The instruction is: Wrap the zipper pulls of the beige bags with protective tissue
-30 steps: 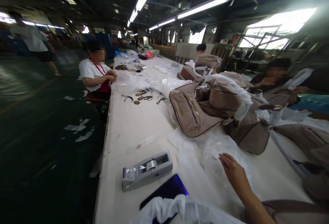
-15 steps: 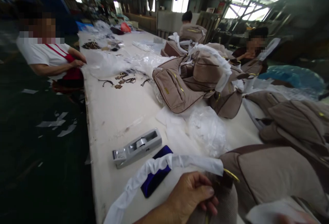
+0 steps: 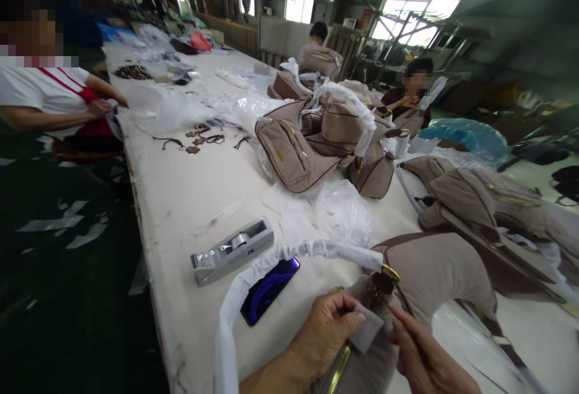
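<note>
My left hand (image 3: 328, 330) pinches a small white piece of paper (image 3: 366, 327) against a taupe handbag (image 3: 434, 273) lying at the near edge of the table. My right hand (image 3: 423, 358) is beside it, its fingers touching the same paper and the bag's top. The bag's handle (image 3: 266, 267) is wrapped in white paper and arches to the left, joined at a gold ring (image 3: 389, 271). A gold zipper (image 3: 338, 368) shows under my left wrist.
A grey tape dispenser (image 3: 231, 250) and a dark blue phone (image 3: 270, 289) lie on the long white table (image 3: 190, 201). Piled taupe bags (image 3: 316, 140) and clear plastic bags (image 3: 341, 213) lie beyond. One person sits at the left (image 3: 49, 98), two others at the far right (image 3: 409, 95).
The view dropped and swung right. The bag with the wrapped handle came in front of me; my left hand took hold at its top, and my right hand joined it on the white paper.
</note>
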